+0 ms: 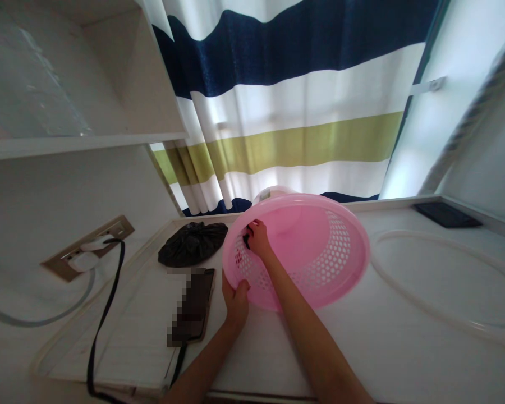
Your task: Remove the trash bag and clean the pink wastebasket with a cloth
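Observation:
A pink plastic basket [364,252] with perforated walls is tilted, its opening facing me. At its lower left rim, my left hand [235,300] is closed, thumb on the inside and fingers around the outer wall. Inside the basket, my right hand [258,238] is closed on a small black object [247,240] against the left wall; its kind is too small and too covered to tell. Some red shows through the holes just below that object.
Left of the basket lie a knotted black plastic bag [192,245] and a phone [201,303]. A black cable [99,336] runs from the wall socket [120,229]. On the right are a translucent hoop-like tube [421,307] and a flat black item [446,214]. A striped curtain [298,140] hangs behind.

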{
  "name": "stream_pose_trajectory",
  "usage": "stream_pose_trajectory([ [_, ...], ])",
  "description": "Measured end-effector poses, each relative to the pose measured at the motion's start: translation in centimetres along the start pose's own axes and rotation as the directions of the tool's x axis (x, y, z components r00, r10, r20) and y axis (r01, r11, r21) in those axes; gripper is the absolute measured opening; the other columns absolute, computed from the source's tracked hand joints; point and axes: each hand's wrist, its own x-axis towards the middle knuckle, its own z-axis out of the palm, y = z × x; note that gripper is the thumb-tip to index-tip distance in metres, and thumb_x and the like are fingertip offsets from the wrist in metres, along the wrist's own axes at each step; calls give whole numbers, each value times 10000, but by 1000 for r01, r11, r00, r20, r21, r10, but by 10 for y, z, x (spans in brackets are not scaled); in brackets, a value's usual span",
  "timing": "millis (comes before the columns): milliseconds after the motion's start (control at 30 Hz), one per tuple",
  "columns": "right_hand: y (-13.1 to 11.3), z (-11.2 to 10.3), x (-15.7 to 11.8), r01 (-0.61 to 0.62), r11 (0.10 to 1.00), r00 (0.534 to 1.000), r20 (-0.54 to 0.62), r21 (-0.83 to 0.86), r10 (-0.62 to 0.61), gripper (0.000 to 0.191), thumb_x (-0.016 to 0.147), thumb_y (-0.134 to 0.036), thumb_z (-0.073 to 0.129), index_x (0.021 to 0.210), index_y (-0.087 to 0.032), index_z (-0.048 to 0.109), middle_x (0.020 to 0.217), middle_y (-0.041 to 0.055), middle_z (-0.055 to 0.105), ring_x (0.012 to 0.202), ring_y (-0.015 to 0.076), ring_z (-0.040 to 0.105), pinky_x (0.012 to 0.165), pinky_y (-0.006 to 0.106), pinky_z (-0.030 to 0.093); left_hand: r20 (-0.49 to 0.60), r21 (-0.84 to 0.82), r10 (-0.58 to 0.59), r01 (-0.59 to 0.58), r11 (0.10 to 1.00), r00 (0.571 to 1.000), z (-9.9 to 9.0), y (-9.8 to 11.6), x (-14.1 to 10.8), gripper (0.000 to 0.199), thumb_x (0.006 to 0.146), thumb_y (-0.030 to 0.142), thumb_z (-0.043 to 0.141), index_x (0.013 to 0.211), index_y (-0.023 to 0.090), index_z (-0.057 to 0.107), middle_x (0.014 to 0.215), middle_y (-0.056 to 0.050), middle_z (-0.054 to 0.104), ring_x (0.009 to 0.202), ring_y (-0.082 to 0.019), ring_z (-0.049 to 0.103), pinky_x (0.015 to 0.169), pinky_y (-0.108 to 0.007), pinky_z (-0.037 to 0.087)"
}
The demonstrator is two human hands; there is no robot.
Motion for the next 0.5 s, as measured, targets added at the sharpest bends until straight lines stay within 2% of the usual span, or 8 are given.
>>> stream_pose_trajectory([
  [67,8,6,-8,-42,993,998,51,-113,48,468,686,-67,398,1141,-149,469,1117,143,414,1012,201,378,829,306,319,-9,7,-1,1,1000,1000,-2,-1,1,521,591,88,463,1107,150,441,1022,-81,539,913,-202,529,785,-342,452],
  [167,19,6,-20,-6,966,981,184,-260,55,479,664,-65,429,1129,-169,481,1080,124,417,977,191,378,799,280,329,-17,44,52,-51,998,999,-1,2,-1,522,614,104,508,1124,154,414,1067,-96,511,961,-205,511,842,-352,425],
  [300,29,-11,-32,185,905,933,357,-383,-40,367,696,-96,434,1044,-157,533,989,106,469,900,174,401,759,265,338,7,119,143,-143,983,990,2,8,-5,530,655,182,578,1144,170,374,1105,-109,480,1012,-208,485,883,-354,397],
  [400,39,-28,-40,339,811,882,461,-477,-97,272,752,-131,397,956,-130,578,996,129,490,909,188,405,766,285,335,-14,191,188,-182,965,982,2,9,-3,523,684,230,565,1162,158,367,1108,-125,479,1015,-220,483,892,-378,381],
  [500,52,-46,-46,392,749,862,498,-534,-96,261,767,-118,376,897,-100,601,1019,163,499,955,214,400,790,322,329,-29,191,221,-212,959,975,1,8,-1,550,697,252,547,1198,150,343,1141,-136,463,1030,-226,472,902,-383,366],
])
